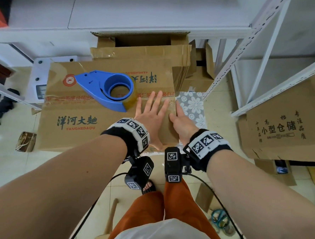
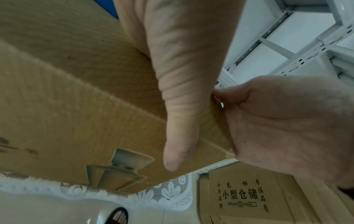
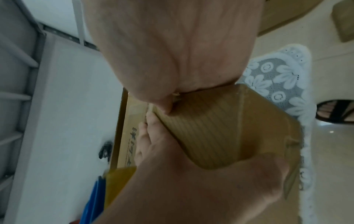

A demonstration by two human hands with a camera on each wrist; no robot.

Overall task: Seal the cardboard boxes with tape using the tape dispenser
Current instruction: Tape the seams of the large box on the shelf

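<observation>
While both hands press flat, the left hand (image 1: 149, 117) and right hand (image 1: 182, 123) lie splayed, holding nothing, at the printed brown cardboard box's (image 1: 83, 118) right edge.
Just left, the blue plastic tape dispenser (image 1: 107, 87) rests on its top; floor lies beyond the edge.

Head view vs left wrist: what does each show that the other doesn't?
Head only: the blue tape dispenser lying loose on the cardboard box, the printed box top, the backs of both hands, a digital scale behind the box.

Left wrist only: the box's side wall from below and the left hand with its thumb down that wall at the corner.

Both: the right hand at the box's right edge, left hand flat on top, the lace mat, and the printed carton on the shelving.
</observation>
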